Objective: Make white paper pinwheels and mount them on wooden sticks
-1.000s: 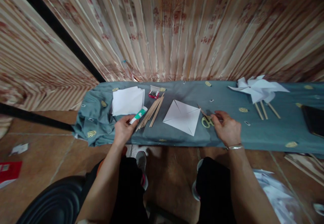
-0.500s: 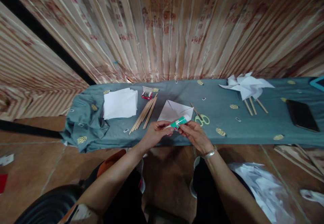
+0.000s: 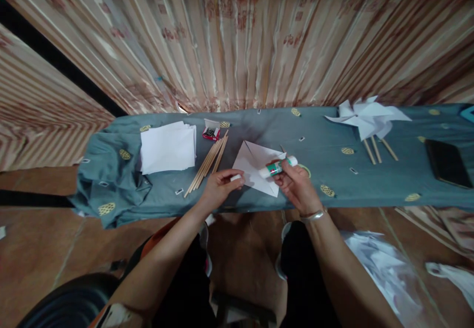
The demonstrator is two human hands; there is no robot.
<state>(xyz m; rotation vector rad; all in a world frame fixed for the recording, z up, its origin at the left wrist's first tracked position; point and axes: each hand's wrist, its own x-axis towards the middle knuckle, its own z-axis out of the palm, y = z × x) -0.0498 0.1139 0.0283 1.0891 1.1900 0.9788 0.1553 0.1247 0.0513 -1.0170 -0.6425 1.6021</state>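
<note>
My right hand [image 3: 298, 185] is closed around a green and white glue stick [image 3: 276, 167], its uncapped end pointing left. Between the thumb and fingers of my left hand [image 3: 223, 185] is the small white glue stick cap [image 3: 236, 177]. Under and between the hands lies a square sheet of white paper [image 3: 254, 165] with slits cut in from its corners. The scissors [image 3: 305, 170] lie to the right of the sheet, mostly hidden by my right hand and the glue stick. Left of the sheet is a bunch of thin wooden sticks [image 3: 208, 164].
A stack of white paper [image 3: 168, 147] and a small red box [image 3: 211, 131] of pins lie on the left. Several paper pinwheels [image 3: 366, 115] on sticks and a black phone [image 3: 448, 162] lie to the right. A clear bag [image 3: 381, 268] of white paper is on the floor.
The cap has come off the glue stick. My left hand has moved left with the cap, and my right hand right with the stick. More of the paper square now shows.
</note>
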